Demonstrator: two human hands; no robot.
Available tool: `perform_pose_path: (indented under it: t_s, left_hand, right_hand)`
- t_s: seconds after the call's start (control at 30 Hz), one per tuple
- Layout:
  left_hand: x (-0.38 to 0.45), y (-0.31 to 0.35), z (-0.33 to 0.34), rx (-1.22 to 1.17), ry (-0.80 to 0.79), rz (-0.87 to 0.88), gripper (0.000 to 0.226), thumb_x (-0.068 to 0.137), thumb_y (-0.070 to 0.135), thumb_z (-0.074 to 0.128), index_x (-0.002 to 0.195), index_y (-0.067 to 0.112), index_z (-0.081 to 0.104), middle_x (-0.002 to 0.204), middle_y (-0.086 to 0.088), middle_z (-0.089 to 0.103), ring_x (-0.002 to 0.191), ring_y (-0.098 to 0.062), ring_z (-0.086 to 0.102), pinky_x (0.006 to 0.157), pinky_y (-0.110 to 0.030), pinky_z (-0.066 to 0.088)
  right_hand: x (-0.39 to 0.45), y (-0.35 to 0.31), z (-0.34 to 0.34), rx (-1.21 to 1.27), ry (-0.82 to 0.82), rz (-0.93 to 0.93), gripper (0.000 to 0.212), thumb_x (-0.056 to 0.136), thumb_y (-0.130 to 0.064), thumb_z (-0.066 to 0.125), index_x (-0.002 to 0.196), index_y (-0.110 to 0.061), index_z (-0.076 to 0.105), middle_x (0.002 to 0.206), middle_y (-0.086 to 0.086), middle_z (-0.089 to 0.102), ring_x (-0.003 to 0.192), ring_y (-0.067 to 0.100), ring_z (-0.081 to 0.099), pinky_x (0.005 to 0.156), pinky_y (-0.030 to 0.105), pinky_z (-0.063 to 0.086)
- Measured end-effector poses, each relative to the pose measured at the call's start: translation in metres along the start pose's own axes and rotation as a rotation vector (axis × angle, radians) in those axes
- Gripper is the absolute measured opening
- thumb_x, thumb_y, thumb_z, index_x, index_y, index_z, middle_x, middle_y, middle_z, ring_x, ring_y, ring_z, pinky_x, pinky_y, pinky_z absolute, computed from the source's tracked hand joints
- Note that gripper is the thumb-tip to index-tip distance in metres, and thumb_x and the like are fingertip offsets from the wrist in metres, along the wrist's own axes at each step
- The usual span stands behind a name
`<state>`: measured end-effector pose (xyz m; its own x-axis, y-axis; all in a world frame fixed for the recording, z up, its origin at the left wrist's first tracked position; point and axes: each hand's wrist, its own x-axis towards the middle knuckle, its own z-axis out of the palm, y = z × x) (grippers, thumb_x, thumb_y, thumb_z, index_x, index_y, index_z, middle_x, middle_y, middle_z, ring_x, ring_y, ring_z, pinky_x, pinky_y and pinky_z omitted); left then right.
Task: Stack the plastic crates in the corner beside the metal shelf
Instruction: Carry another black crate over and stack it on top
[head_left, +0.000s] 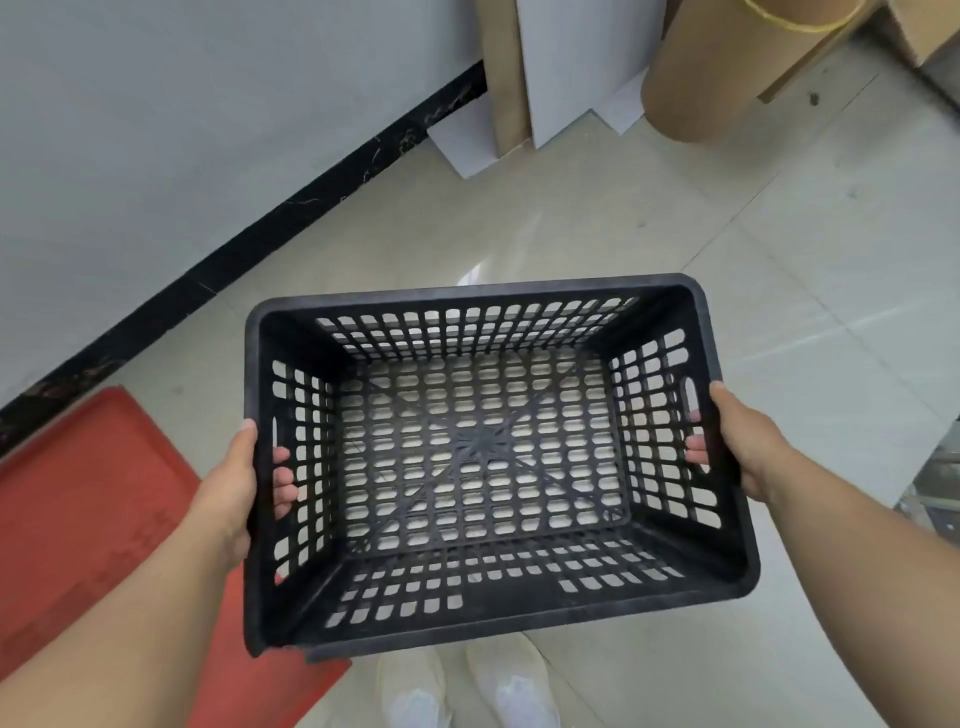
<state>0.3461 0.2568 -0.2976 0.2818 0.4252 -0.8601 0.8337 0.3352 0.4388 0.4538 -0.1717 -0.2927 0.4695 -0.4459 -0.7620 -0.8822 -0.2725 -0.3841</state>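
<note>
A black plastic crate (488, 613) with perforated walls and floor hangs in the air in front of me, open side up and empty. My left hand (234, 488) grips its left short wall, fingers poking through the handle slot. On the opposite wall my right hand (743, 441) holds the right handle slot the same way. The crate is held above a pale tiled floor; no metal shelf or other crate is in view.
A red mat (93, 525) lies on the floor at lower left, against a white wall with a black skirting (291, 208). White boards (571, 67) and a brown cardboard roll (727, 78) stand at the far wall. My white shoes (467, 691) show below the crate.
</note>
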Motion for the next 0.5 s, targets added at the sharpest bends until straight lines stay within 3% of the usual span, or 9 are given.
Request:
perform_pose_path:
  t_s: [0.17, 0.33, 0.5]
  left_hand:
    - [-0.031, -0.004, -0.025, -0.132, 0.026, -0.008, 0.051, 0.095, 0.059, 0.037, 0.082, 0.014, 0.056, 0.062, 0.0, 0.051, 0.046, -0.013, 0.049, 0.058, -0.026, 0.041]
    - [-0.082, -0.011, -0.077, -0.257, 0.075, 0.025, 0.047, 0.101, 0.046, 0.031, 0.081, 0.012, 0.056, 0.041, 0.005, 0.053, 0.03, -0.005, 0.048, 0.039, -0.013, 0.041]
    - [-0.118, -0.035, -0.163, -0.403, 0.128, -0.002, 0.045, 0.102, 0.043, 0.03, 0.084, 0.012, 0.057, 0.04, 0.006, 0.055, 0.031, -0.007, 0.049, 0.045, -0.02, 0.043]
  right_hand:
    - [-0.036, -0.01, -0.012, 0.151, -0.045, -0.103, 0.043, 0.097, -0.042, 0.037, 0.085, -0.01, 0.062, 0.07, 0.01, 0.058, 0.055, 0.02, 0.051, 0.054, 0.027, 0.04]
    - [-0.095, -0.04, -0.005, 0.097, -0.038, -0.175, 0.042, 0.098, -0.039, 0.035, 0.08, -0.011, 0.06, 0.065, 0.006, 0.057, 0.044, 0.014, 0.047, 0.05, 0.025, 0.037]
    - [-0.159, -0.058, 0.034, 0.032, -0.105, -0.256, 0.041, 0.097, -0.039, 0.036, 0.083, -0.01, 0.061, 0.065, 0.005, 0.055, 0.052, 0.018, 0.045, 0.053, 0.028, 0.037]
